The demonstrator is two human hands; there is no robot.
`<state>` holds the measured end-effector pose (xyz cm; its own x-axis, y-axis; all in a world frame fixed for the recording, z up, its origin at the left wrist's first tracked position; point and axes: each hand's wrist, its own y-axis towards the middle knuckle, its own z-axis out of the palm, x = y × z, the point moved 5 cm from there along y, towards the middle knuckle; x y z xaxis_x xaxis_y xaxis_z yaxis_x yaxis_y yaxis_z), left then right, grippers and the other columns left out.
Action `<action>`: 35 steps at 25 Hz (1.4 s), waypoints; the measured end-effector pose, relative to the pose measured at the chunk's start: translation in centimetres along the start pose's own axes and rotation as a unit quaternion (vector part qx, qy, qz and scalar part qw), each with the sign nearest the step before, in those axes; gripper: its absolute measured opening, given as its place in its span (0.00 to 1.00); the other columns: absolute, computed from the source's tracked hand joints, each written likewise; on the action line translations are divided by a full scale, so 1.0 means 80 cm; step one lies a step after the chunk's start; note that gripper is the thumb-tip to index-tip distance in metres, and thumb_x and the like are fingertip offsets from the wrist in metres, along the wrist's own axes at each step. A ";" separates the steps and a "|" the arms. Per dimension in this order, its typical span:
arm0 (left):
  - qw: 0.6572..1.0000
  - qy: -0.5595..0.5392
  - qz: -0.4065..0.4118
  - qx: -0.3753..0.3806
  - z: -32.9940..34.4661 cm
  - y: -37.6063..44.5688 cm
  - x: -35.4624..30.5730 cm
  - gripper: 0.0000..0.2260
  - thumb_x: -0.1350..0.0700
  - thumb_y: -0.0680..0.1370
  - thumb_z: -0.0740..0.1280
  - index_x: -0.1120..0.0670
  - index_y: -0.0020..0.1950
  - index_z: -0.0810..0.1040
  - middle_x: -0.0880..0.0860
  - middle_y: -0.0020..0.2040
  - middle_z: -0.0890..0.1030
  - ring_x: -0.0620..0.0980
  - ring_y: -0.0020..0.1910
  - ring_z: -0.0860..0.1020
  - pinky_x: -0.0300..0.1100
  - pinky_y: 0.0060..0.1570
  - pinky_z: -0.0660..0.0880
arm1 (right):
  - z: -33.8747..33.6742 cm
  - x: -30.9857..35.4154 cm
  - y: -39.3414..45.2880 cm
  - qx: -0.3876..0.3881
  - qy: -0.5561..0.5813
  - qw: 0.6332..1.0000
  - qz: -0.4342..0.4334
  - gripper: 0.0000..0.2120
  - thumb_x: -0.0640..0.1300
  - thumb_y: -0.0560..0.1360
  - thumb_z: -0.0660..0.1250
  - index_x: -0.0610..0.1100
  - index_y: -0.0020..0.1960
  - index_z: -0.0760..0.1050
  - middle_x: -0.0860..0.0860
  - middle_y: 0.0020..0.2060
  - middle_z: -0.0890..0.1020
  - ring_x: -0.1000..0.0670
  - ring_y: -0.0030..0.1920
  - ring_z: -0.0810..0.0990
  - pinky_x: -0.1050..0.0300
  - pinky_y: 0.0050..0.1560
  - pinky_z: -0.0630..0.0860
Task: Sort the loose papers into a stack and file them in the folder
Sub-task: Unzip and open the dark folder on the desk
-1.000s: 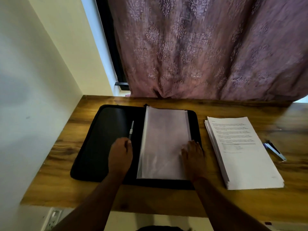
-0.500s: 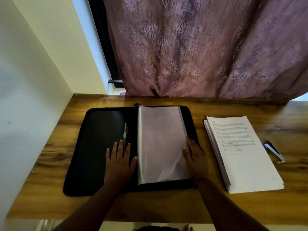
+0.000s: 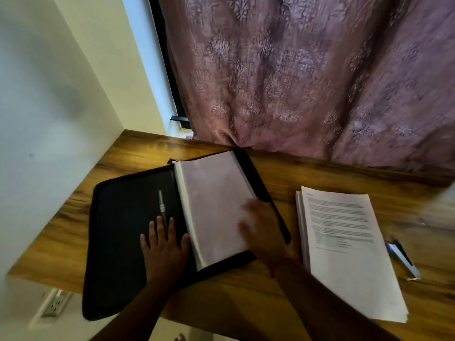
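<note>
Black folder [image 3: 123,230] lies open on the desk [image 3: 283,291], sleeves [image 3: 214,205] on its right half. Left hand [image 3: 163,247] presses flat, fingers spread, on the left flap beside a pen [image 3: 161,204]. Right hand [image 3: 263,230], blurred, fingers relaxed, rests on the sleeves. Papers [image 3: 344,254] sit stacked at three o'clock.

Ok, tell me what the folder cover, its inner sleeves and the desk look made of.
Folder cover: matte black fabric or faux leather, apparently zip-edged. Sleeves: clear, faintly glossy plastic, probably; light glints off them. Desk: wood-grain surface, possibly laminate, with a slight sheen.
</note>
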<state>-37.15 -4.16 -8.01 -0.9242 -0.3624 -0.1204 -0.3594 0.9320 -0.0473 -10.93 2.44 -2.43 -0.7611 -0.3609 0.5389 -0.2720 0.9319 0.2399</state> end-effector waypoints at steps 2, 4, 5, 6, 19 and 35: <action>0.999 -0.010 -0.031 -0.003 0.000 -0.008 -0.009 0.36 0.34 0.78 0.39 0.50 0.80 0.56 0.57 0.81 0.52 0.56 0.80 0.46 0.59 0.77 0.43 | 0.039 0.023 -0.038 0.081 -0.074 0.987 -0.120 0.25 0.61 0.79 0.55 0.48 0.70 0.70 0.46 0.71 0.71 0.42 0.73 0.66 0.35 0.71 0.61; 0.998 -0.017 -0.064 -0.010 0.000 -0.019 -0.020 0.36 0.34 0.77 0.40 0.51 0.80 0.57 0.58 0.81 0.53 0.57 0.80 0.48 0.60 0.76 0.44 | 0.061 0.011 -0.055 0.165 -0.130 0.969 -0.129 0.24 0.60 0.79 0.54 0.52 0.72 0.67 0.48 0.75 0.66 0.41 0.76 0.62 0.31 0.72 0.56; 0.997 -0.019 -0.080 -0.011 0.001 -0.026 -0.027 0.36 0.34 0.77 0.40 0.51 0.80 0.57 0.58 0.80 0.53 0.58 0.80 0.48 0.61 0.76 0.44 | 0.061 -0.002 -0.054 0.172 -0.149 0.966 -0.124 0.23 0.59 0.80 0.53 0.54 0.73 0.66 0.48 0.76 0.64 0.41 0.76 0.60 0.32 0.73 0.54; 0.995 -0.021 -0.093 -0.008 0.002 -0.033 -0.035 0.36 0.34 0.78 0.41 0.52 0.80 0.57 0.59 0.80 0.53 0.59 0.80 0.48 0.62 0.76 0.44 | 0.057 -0.012 -0.050 0.170 -0.166 0.964 -0.119 0.23 0.58 0.80 0.53 0.55 0.73 0.66 0.48 0.76 0.64 0.40 0.76 0.60 0.32 0.73 0.53; 0.957 -0.167 -0.148 0.185 -0.022 -0.079 -0.127 0.33 0.35 0.77 0.63 0.42 0.79 0.57 0.59 0.80 0.48 0.62 0.78 0.48 0.61 0.75 0.51 | 0.019 -0.044 0.012 0.078 -0.003 0.981 0.177 0.31 0.39 0.80 0.59 0.46 0.80 0.51 0.41 0.79 0.42 0.38 0.78 0.51 0.46 0.72 0.65; 0.979 -0.002 0.013 0.202 -0.009 -0.061 -0.063 0.44 0.23 0.69 0.40 0.43 0.79 0.35 0.61 0.78 0.31 0.68 0.74 0.29 0.72 0.68 0.35 | 0.038 -0.045 -0.034 0.083 -0.029 0.983 0.159 0.29 0.50 0.83 0.56 0.50 0.80 0.49 0.48 0.80 0.45 0.46 0.79 0.43 0.48 0.78 0.51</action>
<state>-30.86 -6.87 -6.47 -0.9317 -0.3391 -0.1300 -0.2544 0.8649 -0.4326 -9.24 1.33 -7.44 -0.8543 -0.0525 0.5172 -0.1042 0.9920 -0.0714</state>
